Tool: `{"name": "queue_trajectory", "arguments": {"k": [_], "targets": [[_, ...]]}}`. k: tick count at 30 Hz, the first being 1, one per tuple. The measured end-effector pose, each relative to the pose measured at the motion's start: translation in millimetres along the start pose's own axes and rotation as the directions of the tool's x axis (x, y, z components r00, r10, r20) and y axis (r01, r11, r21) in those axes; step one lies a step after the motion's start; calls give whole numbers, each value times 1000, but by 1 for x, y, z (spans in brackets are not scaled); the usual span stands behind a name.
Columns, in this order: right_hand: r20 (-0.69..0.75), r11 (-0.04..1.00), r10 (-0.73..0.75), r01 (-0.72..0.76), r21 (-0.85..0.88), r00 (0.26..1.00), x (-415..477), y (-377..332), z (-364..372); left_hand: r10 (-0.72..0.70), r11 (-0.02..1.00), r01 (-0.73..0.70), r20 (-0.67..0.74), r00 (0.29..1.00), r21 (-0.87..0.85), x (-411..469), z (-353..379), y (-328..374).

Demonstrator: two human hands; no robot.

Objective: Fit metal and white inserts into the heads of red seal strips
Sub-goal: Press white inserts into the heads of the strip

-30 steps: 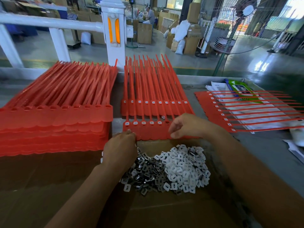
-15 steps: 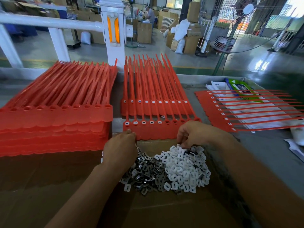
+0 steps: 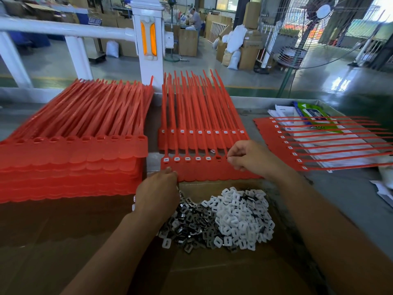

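A sheet of joined red seal strips (image 3: 202, 170) lies in front of me, with white inserts seated in its left five heads and an empty head (image 3: 218, 157) beside them. My right hand (image 3: 253, 159) hovers over the heads to the right of that one, thumb and fingers pinched together on what looks like a white insert. My left hand (image 3: 158, 189) rests at the sheet's front-left corner with curled fingers; what they hold is hidden. On the cardboard below lie a pile of white inserts (image 3: 240, 213) and a pile of metal inserts (image 3: 191, 225).
A tall stack of red strip sheets (image 3: 74, 154) fills the left. Another filled sheet (image 3: 202, 137) lies behind the working one, and one more (image 3: 297, 145) lies at the right over papers and a green pack (image 3: 314, 113). A white rail post (image 3: 146, 39) stands behind.
My right hand dipped into the white insert pile, then rose back to the strip heads with its fingers pinched. My left hand has stayed at the sheet's corner.
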State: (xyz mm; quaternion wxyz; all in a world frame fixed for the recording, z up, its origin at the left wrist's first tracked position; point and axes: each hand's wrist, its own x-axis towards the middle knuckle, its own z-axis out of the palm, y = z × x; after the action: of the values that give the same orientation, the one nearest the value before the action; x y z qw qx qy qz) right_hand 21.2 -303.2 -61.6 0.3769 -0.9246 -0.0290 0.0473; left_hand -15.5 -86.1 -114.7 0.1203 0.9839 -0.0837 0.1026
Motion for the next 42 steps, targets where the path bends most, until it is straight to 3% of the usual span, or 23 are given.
{"name": "queue_trajectory", "arguments": {"k": [11,27,31,35,39,42], "targets": [[-133,1000,6,-7,-5,991,30,8,18,10,1000,-10,-2,1000,2,0,0,-1],[-49,992,26,-32,-120,998,45,6,25,6,1000,-6,13,1000,8,-1,-3,0],[-85,995,28,-36,-90,996,48,8,29,3,1000,-3,18,1000,5,-1,-3,0],[-102,993,95,-101,-59,990,52,4,28,4,1000,-4,24,1000,12,-1,-4,1],[-22,968,192,-193,-163,981,61,-4,21,-3,1000,3,19,1000,7,-1,-4,1],[10,962,252,-249,-109,968,67,-6,18,-1,1000,1,22,1000,7,-2,-4,1]]}}
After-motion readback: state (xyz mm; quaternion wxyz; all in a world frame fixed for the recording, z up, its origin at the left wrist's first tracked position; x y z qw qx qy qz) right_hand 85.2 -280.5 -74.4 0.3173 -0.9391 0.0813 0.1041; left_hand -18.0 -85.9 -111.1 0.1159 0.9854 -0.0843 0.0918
